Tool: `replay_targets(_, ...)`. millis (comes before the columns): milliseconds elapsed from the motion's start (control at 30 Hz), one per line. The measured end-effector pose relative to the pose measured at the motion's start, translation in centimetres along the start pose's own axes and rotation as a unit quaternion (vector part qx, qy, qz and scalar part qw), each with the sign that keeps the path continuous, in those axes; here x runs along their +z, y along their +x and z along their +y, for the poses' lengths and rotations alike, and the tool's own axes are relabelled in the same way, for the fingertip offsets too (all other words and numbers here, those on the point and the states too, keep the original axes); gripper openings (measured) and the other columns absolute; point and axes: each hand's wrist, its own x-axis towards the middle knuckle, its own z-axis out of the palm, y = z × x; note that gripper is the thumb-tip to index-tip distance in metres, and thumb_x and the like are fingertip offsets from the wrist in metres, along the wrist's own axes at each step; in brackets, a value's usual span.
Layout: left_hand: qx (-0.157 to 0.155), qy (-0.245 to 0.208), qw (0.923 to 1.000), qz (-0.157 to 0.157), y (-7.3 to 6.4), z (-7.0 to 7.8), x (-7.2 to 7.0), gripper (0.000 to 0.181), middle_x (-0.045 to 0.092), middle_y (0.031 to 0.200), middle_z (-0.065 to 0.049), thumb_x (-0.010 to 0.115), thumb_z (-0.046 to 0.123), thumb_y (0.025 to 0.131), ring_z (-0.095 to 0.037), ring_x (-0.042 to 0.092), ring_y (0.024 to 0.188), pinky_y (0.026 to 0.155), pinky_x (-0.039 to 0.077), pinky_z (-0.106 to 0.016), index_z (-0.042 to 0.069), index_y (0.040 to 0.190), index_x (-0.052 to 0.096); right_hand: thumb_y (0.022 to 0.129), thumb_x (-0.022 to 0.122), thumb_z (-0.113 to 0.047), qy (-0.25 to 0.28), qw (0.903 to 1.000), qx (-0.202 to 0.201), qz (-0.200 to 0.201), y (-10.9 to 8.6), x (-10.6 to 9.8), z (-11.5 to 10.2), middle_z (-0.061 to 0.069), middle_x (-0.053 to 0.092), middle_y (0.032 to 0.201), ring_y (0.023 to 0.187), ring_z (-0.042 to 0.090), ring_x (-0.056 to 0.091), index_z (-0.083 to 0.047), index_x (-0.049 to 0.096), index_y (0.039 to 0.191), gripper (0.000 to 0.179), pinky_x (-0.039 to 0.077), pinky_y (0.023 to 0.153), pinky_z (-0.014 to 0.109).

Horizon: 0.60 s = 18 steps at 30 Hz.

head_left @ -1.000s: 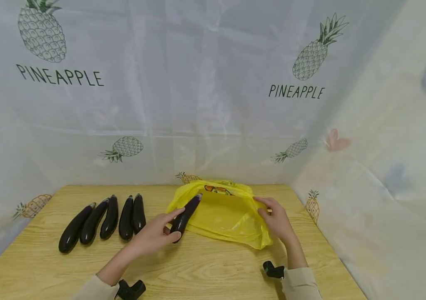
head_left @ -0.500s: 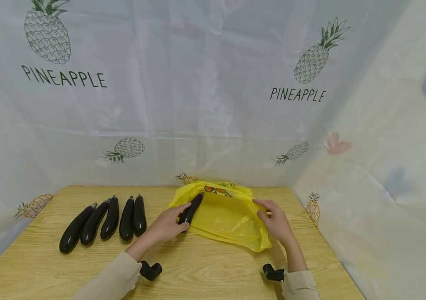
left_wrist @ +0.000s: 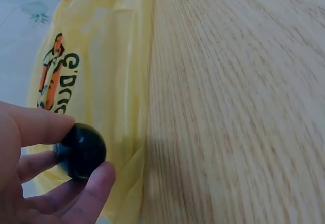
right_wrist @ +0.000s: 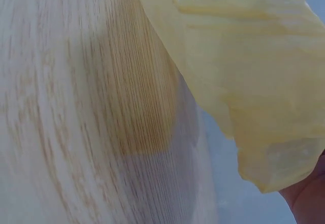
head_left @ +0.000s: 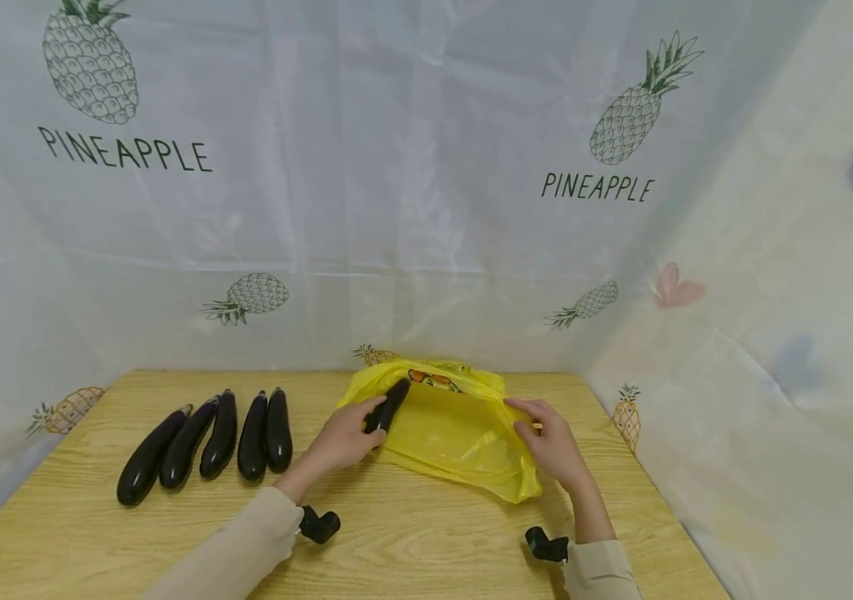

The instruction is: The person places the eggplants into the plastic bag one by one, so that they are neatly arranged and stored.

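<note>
In the head view my left hand [head_left: 343,433] grips a dark purple eggplant [head_left: 388,407], its stem end tilted up and away inside the mouth of a yellow plastic bag [head_left: 456,437]. From the left wrist, thumb and fingers curl round the rounded end of the eggplant [left_wrist: 81,152], with the printed bag [left_wrist: 114,71] behind it. My right hand [head_left: 555,442] pinches the bag's right rim between thumb and fingers, keeping the mouth spread. In the right wrist view the bag [right_wrist: 254,66] hides most of that hand [right_wrist: 309,198].
Several more eggplants [head_left: 222,435] lie in a row on the left of the wooden table [head_left: 411,542]. A pale curtain [head_left: 396,208] printed with pineapples stands behind the table and along its sides. A black camera mount [head_left: 319,525] sits at the left wrist, another [head_left: 546,544] at the right.
My left hand has moved right and away from me, carrying the eggplant from the bag's left front edge into its mouth. The right hand stays almost still at the rim.
</note>
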Motion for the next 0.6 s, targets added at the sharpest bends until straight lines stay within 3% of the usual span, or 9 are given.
replay_targets(133,0.001,0.003,0.9997,0.026,0.1,0.2,0.3,0.060,0.059,0.151,-0.018,0.070,0.020,0.103,-0.042,0.061,0.131,0.099,0.054,-0.057,0.012,0.159,0.050,0.105,0.065,-0.002,-0.001,1.0000,0.003,-0.002,0.1,0.0,0.0,0.013,0.064,0.136,0.113,0.028,0.062,-0.013,0.067,0.145,0.041,0.058,0.096,0.052)
replay_targets(200,-0.001,0.005,0.9992,0.041,0.2,0.4,0.4,0.060,0.060,0.150,-0.018,0.071,0.020,0.102,-0.041,0.062,0.131,0.100,0.054,-0.058,0.012,0.159,0.052,0.105,0.065,-0.003,-0.005,1.0000,-0.001,-0.004,0.1,0.1,0.1,0.013,0.064,0.136,0.112,0.027,0.061,-0.013,0.067,0.145,0.041,0.058,0.095,0.052)
replay_targets(267,-0.007,0.001,0.9987,0.050,0.4,0.4,0.6,0.060,0.069,0.134,-0.018,0.071,0.019,0.102,-0.038,0.069,0.110,0.095,0.055,-0.054,0.012,0.158,0.052,0.105,0.065,-0.003,-0.006,1.0000,-0.001,-0.004,0.1,0.2,0.1,0.013,0.064,0.136,0.109,0.025,0.061,-0.013,0.068,0.144,0.041,0.058,0.095,0.050)
replay_targets(333,-0.016,-0.002,0.9983,0.056,0.5,0.4,0.8,0.060,0.074,0.110,-0.020,0.071,0.020,0.103,-0.035,0.065,0.082,0.085,0.054,-0.051,0.012,0.159,0.051,0.105,0.065,-0.003,-0.009,0.9999,-0.002,-0.007,0.2,0.2,0.1,0.012,0.064,0.136,0.106,0.024,0.059,-0.014,0.067,0.145,0.041,0.058,0.094,0.049)
replay_targets(400,-0.021,0.000,0.9974,0.069,0.7,0.4,1.0,0.059,0.074,0.105,-0.021,0.071,0.019,0.102,-0.037,0.064,0.080,0.085,0.055,-0.051,0.010,0.157,0.053,0.105,0.064,-0.003,-0.011,0.9999,-0.004,-0.011,0.2,0.2,0.2,0.012,0.064,0.136,0.106,0.023,0.059,-0.014,0.067,0.145,0.041,0.058,0.094,0.048)
replay_targets(433,-0.025,-0.002,0.9969,0.074,0.8,0.3,1.2,0.058,0.074,0.106,-0.022,0.071,0.019,0.102,-0.039,0.065,0.081,0.088,0.055,-0.053,0.009,0.157,0.054,0.105,0.065,-0.003,-0.010,0.9999,-0.001,-0.011,0.2,0.2,0.2,0.011,0.064,0.136,0.107,0.023,0.060,-0.015,0.067,0.145,0.042,0.058,0.094,0.047)
replay_targets(500,-0.027,0.000,0.9956,0.090,1.0,0.2,1.6,0.056,0.073,0.122,-0.024,0.071,0.018,0.102,-0.042,0.070,0.105,0.097,0.055,-0.058,0.006,0.154,0.056,0.105,0.064,-0.002,-0.013,0.9998,-0.002,-0.012,0.2,0.2,0.1,0.012,0.064,0.137,0.109,0.024,0.061,-0.014,0.067,0.145,0.042,0.058,0.094,0.047)
replay_targets(567,-0.027,0.001,0.9938,0.108,1.2,0.0,2.0,0.053,0.067,0.140,-0.021,0.072,0.017,0.101,-0.046,0.061,0.129,0.105,0.051,-0.061,0.004,0.151,0.059,0.105,0.064,-0.002,-0.011,0.9999,-0.004,-0.011,0.2,0.1,0.0,0.013,0.064,0.136,0.110,0.025,0.061,-0.013,0.067,0.145,0.042,0.058,0.093,0.047)
replay_targets(600,-0.031,-0.003,0.9933,0.111,1.2,-0.1,2.1,0.053,0.066,0.142,-0.021,0.073,0.017,0.101,-0.045,0.061,0.131,0.106,0.051,-0.060,0.005,0.151,0.059,0.105,0.064,-0.002,-0.011,0.9999,-0.004,-0.009,0.2,0.1,0.0,0.013,0.064,0.136,0.110,0.026,0.061,-0.013,0.067,0.145,0.041,0.058,0.093,0.047)
